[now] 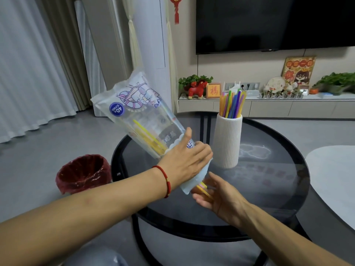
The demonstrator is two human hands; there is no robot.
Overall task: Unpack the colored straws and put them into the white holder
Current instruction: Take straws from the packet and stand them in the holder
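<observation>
The clear plastic bag [142,120] of colored straws is held up in the air, tilted, over the left part of the round dark glass surface [269,189]. Its closed printed end points up and to the left. Its open end points down and to the right. A few yellow straws [148,137] still lie inside the bag. Some yellow and pink straw tips [202,187] stick out of the open end.

The left hand [184,160] grips the bag near its lower end, with the fingers wrapped around it. A red string bracelet [166,181] sits on that wrist. The right hand [217,194] is just under the open end, palm up and fingers loose, and the straw tips touch its fingers. I cannot tell if it pinches them.

The white ribbed holder [228,141] stands upright on the surface, just right of the bag. Many colored straws [232,102] already stand in it.

A red bin [82,173] with a plastic liner sits on the floor to the left. A dark TV [274,22] hangs on the far wall.
</observation>
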